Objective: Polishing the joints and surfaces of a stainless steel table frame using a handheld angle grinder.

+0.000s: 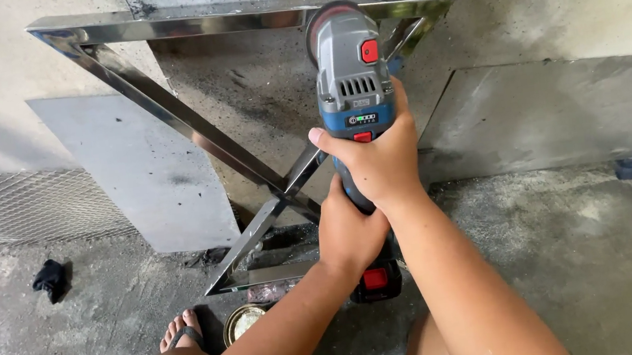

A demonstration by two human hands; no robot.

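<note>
Grinder (354,94), one cordless grey-and-blue tool, sits clamped in both hands: right hand (377,158) round its body, left hand (348,233) just behind on the handle. Its long axis points away, disc end meeting the top bar of one polished steel frame (166,111) standing on the concrete floor (578,251)

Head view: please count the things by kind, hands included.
Hands: 2, left, right
Cordless grinder: 1
Polished metal frame: 1
Grey flat panels: 2
Mesh sheet: 1
Black cloth: 1
Round tin: 1
Total: 9
</note>
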